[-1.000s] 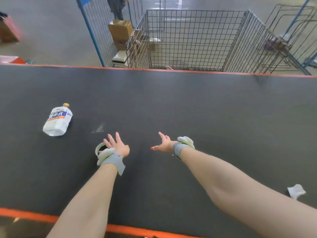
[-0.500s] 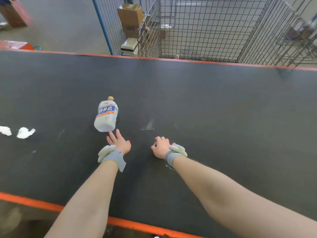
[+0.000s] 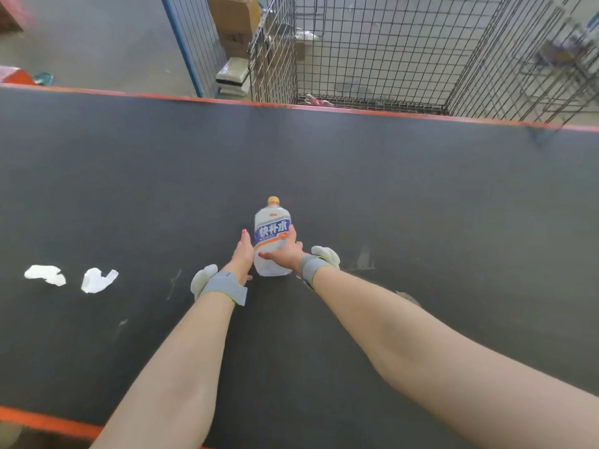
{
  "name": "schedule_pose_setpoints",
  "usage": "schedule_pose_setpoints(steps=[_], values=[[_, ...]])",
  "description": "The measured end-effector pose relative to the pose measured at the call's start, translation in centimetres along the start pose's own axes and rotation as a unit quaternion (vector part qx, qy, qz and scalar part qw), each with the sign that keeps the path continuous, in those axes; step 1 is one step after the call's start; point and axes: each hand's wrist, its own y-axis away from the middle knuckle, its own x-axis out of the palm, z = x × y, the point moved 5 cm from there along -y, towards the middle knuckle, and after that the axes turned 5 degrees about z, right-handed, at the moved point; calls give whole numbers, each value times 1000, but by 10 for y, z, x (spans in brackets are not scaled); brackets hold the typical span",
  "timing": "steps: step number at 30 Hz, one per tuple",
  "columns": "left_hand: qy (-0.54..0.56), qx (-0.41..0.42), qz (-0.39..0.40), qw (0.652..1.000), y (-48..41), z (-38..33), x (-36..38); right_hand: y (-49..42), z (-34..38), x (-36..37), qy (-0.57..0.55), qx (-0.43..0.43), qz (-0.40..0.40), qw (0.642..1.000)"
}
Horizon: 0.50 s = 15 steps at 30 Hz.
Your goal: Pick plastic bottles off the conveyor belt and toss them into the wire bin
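A clear plastic bottle (image 3: 271,244) with a blue-and-orange label and a yellow cap lies on the dark conveyor belt (image 3: 421,205), cap pointing away from me. My left hand (image 3: 243,254) lies with straight fingers against the bottle's left side. My right hand (image 3: 287,252) grips the bottle from the right, thumb across its front and fingers up its side. Both wrists wear grey straps with white pads. The wire bin (image 3: 356,59) stands just beyond the belt's far orange edge, straight ahead and to the right.
Two white paper scraps (image 3: 45,274) (image 3: 97,280) lie on the belt to my left. Cardboard boxes (image 3: 236,14) and a blue post (image 3: 181,43) stand left of the bin. Something pinkish (image 3: 316,100) lies on the bin's floor. An orange strip (image 3: 48,422) marks the near belt edge.
The bottle has travelled rightwards along the belt to between my hands. My left hand now touches its side and my right hand has taken hold of it.
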Motion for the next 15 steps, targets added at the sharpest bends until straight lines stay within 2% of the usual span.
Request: schedule_pose_setpoints(steps=[5,8,13,15], values=[[-1,-6,73,997,-10,-33,59,-15,-22,-60,-146,51,-75,985],[-10,8,101,995,-20,-63,85,-33,-28,-98,-222,56,-89,969],[10,85,125,988,-67,-133,130,-79,9,-181,-295,29,-99,950],[16,108,109,988,-78,-153,136,-100,45,-217,-278,-13,-98,956]])
